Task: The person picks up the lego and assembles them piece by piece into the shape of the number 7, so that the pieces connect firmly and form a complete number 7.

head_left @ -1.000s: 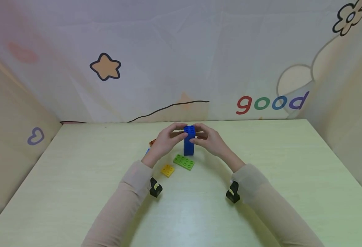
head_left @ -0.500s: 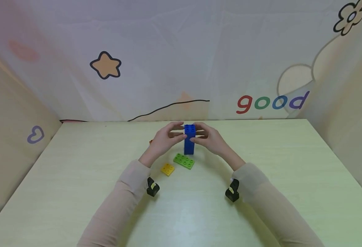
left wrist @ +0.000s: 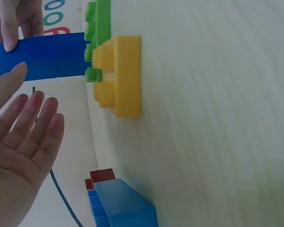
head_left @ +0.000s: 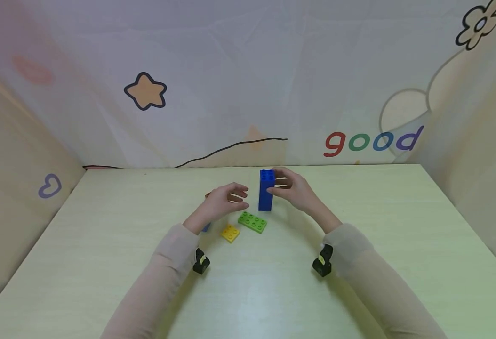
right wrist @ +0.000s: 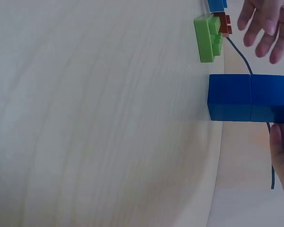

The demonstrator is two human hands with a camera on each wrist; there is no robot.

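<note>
A tall tower of dark blue bricks (head_left: 266,200) stands upright on the table, studs on top. My right hand (head_left: 300,192) grips its upper part from the right, thumb on the near side; the far fingers are partly hidden. In the right wrist view, seams divide the stacked bricks (right wrist: 229,97). My left hand (head_left: 220,202) is apart from the tower, to its left, fingers loosely extended and holding nothing. The left wrist view shows its palm (left wrist: 14,165) free. In front of the tower lie a green brick (head_left: 252,221) and a smaller yellow brick (head_left: 230,233).
A lighter blue brick (left wrist: 125,203) with a slanted side and a reddish-brown brick (left wrist: 102,175) lie left of the others, mostly covered by the left hand in the head view. A printed cloth backdrop (head_left: 231,84) rises behind the pale table (head_left: 379,212).
My left hand has come off the tower and moved left and nearer. The tower has shifted slightly right together with my right hand. The green and yellow bricks stay put.
</note>
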